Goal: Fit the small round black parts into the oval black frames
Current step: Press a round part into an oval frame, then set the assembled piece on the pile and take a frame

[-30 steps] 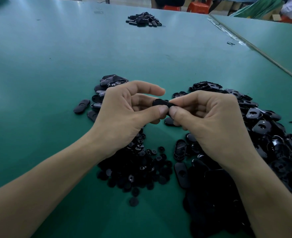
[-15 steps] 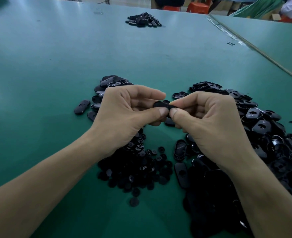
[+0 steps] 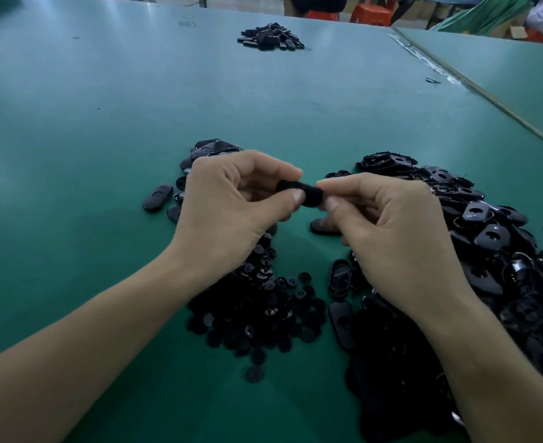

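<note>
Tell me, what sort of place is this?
Likely a small factory or assembly workshop: a long green worktable, heaps of identical oval black frames and small round black parts, and a left hand and right hand pinching one black piece between them.

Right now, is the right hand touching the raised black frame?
Touching. Head view: the right hand pinches one end of the black frame between thumb and forefinger; the left hand pinches the other.

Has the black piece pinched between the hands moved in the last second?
No. The black piece, pinched by left hand and right hand, still hangs just above the loose oval frame on the green table.
</note>
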The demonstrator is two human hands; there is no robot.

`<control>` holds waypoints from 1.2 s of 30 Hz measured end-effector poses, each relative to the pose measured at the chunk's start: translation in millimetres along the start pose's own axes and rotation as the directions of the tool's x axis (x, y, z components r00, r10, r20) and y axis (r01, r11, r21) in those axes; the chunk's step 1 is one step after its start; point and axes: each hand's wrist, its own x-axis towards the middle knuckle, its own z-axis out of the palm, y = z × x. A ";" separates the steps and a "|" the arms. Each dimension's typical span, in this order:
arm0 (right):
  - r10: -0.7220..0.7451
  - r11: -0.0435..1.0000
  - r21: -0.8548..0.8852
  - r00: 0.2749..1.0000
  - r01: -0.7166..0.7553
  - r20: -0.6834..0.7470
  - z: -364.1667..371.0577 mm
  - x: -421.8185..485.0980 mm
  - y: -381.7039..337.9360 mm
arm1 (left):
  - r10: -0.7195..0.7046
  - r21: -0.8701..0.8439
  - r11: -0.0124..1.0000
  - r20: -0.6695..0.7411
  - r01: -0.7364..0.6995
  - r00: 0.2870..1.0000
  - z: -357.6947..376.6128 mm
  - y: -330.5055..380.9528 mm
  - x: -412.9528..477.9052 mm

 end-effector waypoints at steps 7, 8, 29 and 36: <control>0.045 0.806 -0.585 0.976 0.090 0.212 -0.8 -6.7 0.4 | 0.050 0.270 0.962 -0.284 0.030 0.957 -16.6 -9.3 13.2; 0.071 0.789 -0.609 0.970 0.088 0.231 -0.4 -7.6 -1.0 | 0.044 0.300 0.953 -0.307 0.053 0.951 -19.3 -10.9 14.8; 0.016 0.961 -0.278 0.998 0.000 0.058 0.2 -4.7 -0.6 | 0.124 0.383 0.923 -0.199 -0.039 0.972 -11.7 -9.3 8.8; -0.021 1.000 -0.019 0.997 0.022 0.078 3.3 -2.3 -1.6 | 0.088 0.307 0.942 0.166 -0.136 0.982 0.4 -5.9 -3.4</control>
